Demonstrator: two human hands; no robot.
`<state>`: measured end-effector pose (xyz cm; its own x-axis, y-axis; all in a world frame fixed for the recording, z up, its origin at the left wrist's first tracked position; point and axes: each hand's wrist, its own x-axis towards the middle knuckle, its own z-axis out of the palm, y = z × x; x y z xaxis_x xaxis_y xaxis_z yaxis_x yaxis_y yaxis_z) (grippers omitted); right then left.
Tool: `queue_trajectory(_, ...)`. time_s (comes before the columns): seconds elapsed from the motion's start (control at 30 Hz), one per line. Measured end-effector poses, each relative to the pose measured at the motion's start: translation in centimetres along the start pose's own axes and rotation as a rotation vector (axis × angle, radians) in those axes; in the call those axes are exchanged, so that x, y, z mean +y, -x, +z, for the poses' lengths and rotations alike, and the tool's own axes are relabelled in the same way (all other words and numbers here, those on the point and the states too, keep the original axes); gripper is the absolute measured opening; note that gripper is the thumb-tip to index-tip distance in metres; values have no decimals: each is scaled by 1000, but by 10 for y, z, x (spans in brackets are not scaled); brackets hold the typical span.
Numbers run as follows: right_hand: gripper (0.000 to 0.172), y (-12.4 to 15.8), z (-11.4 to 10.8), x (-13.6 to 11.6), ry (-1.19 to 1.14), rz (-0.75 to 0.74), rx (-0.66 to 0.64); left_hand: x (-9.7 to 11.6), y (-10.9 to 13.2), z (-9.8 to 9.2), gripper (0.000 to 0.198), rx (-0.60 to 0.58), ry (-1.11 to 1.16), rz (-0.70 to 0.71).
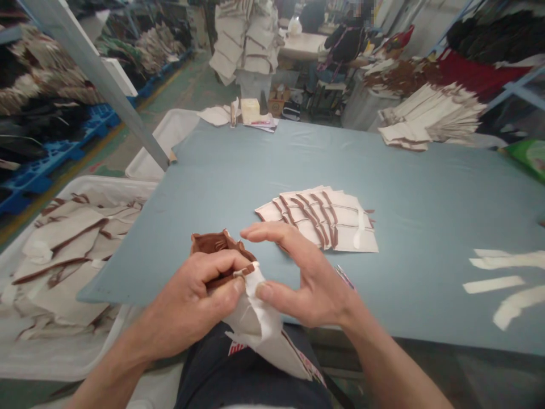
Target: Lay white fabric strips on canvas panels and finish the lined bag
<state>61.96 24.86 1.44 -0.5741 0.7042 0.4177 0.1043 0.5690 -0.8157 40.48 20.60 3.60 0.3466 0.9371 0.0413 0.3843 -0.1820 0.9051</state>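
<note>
Low over the table's front edge hangs a cream fabric piece [252, 315] with brown lining, apparently a sewn glove part. My left hand [204, 301] pinches its upper edge between thumb and fingers. Beside it, my right hand [302, 278] is spread, its thumb against the cream cloth and its fingers raised apart above. Brown lining [213, 241] shows behind the left hand's knuckles. Just beyond my right hand, a fanned stack of cream pieces with brown edging [319, 218] lies on the blue-grey table [213, 182]. Small scissors or snips [344, 276] lie partly behind my right wrist.
Cream strips [502, 259] lie at the table's right. A white bin [85, 184] of similar pieces stands left, near a metal post [114, 85]. At the far edge are a yellowish block [250, 109] and a big cream stack [434, 113]. A person [343, 45] sits beyond.
</note>
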Motion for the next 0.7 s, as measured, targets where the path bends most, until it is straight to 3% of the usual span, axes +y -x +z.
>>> queue_trajectory(0.2, 7, -14, -3, 5, 111, -143, -129, 8, 8, 8, 18, 4, -92, -2)
queue_trajectory(0.47, 24, -13, 0, 6, 119, -5, -273, 5, 15, 11, 15, 62, -202, 5)
queue_trajectory(0.7, 14, -9, 10, 0, 15, 200, -220, 0, 20, 17, 13, 217, -380, 156)
